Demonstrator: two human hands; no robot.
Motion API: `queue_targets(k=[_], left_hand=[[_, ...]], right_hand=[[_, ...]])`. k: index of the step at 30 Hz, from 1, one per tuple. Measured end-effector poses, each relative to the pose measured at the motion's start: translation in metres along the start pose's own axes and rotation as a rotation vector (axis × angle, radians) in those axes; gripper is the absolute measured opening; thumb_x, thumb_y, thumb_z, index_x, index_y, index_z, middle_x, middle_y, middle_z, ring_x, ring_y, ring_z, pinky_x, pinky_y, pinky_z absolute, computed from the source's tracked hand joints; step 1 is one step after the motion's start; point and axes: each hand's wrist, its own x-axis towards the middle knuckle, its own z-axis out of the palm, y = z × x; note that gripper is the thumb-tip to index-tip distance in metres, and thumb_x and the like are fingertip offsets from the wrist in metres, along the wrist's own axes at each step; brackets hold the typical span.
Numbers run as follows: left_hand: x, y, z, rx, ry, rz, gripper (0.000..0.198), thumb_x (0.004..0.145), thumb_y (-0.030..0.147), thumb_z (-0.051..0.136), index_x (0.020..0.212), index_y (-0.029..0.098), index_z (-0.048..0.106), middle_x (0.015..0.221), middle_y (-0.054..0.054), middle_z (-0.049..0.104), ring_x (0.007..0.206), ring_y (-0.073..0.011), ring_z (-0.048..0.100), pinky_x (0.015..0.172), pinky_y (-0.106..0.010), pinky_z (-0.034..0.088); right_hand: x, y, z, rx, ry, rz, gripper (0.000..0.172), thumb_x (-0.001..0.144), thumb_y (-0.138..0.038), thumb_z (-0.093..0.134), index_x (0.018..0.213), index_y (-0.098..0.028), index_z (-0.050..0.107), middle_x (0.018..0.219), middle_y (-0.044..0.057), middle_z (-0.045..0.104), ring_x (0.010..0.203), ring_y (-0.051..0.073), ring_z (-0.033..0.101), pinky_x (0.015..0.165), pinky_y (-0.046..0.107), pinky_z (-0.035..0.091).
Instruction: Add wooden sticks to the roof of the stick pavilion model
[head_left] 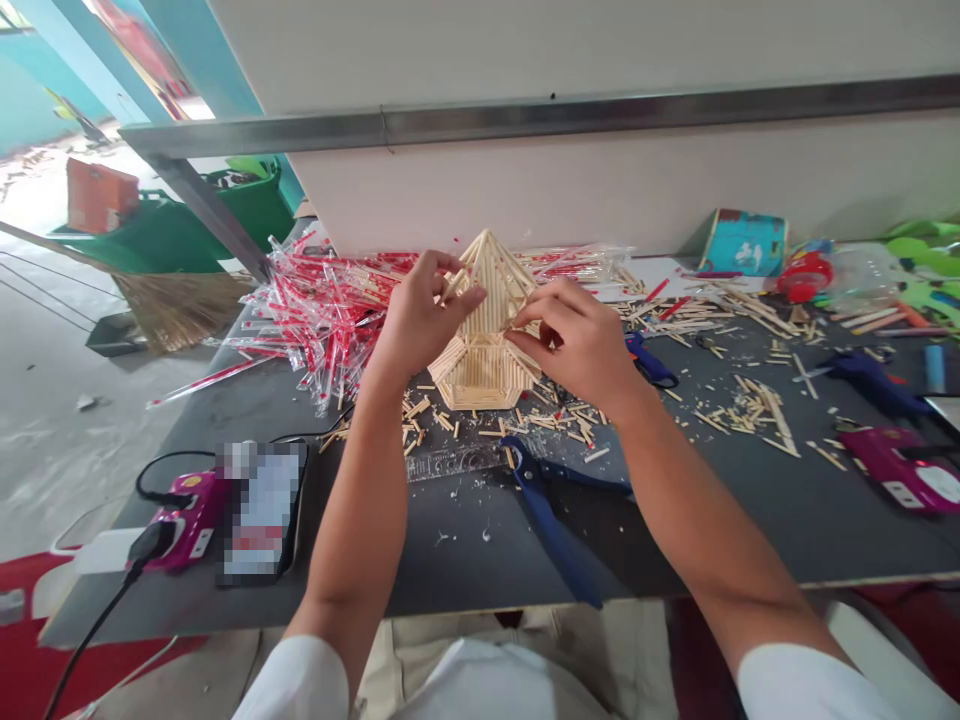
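Observation:
A small house-shaped model built of pale wooden sticks [484,345] stands on the dark table [465,560], with a pointed roof. My left hand [420,315] is closed on its left roof edge, fingers pinching a stick. My right hand [577,335] grips the right side of the model, fingers curled and pressed against the sticks. Both hands hold the model from either side.
A heap of red-and-clear stick wrappers [322,300] lies left of the model. Cut stick bits [742,400] litter the table. Blue-handled cutters [551,510] and a clear ruler [457,462] lie in front. Glue guns [900,470] [184,520], a phone [262,510] and a blue box [746,242] are nearby.

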Motion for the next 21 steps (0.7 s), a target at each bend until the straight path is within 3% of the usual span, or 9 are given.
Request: queue_targets(k=[5, 11, 21], left_hand=[[0.0005, -0.0012, -0.0005, 0.009, -0.002, 0.004, 0.024, 0.086, 0.025, 0.074, 0.104, 0.023, 0.058, 0.067, 0.004, 0.049, 0.059, -0.01, 0.042, 0.057, -0.028, 0.03], [0.0018, -0.0037, 0.0004, 0.019, -0.001, 0.019, 0.025, 0.086, 0.025, 0.073, 0.105, 0.023, 0.058, 0.066, 0.004, 0.048, 0.058, -0.0097, 0.04, 0.058, -0.029, 0.03], [0.0007, -0.0006, -0.0019, 0.022, -0.043, 0.001, 0.04, 0.078, 0.021, 0.081, 0.111, 0.022, 0.058, 0.07, 0.003, 0.049, 0.066, -0.0124, 0.05, 0.061, -0.028, 0.037]], right_hand=[[-0.0003, 0.0038, -0.0038, 0.007, -0.04, 0.014, 0.015, 0.097, -0.033, 0.069, 0.109, -0.024, 0.068, 0.118, 0.005, 0.064, 0.07, 0.013, 0.058, 0.074, 0.036, 0.053], [-0.0006, 0.0073, 0.0013, -0.016, -0.015, -0.007, 0.019, 0.101, -0.027, 0.06, 0.114, -0.024, 0.074, 0.116, 0.006, 0.066, 0.092, 0.019, 0.067, 0.082, 0.038, 0.055], [0.0009, 0.0047, 0.0052, 0.022, 0.031, 0.03, 0.018, 0.098, -0.024, 0.064, 0.111, -0.023, 0.077, 0.111, 0.006, 0.068, 0.088, 0.019, 0.067, 0.081, 0.038, 0.056]])
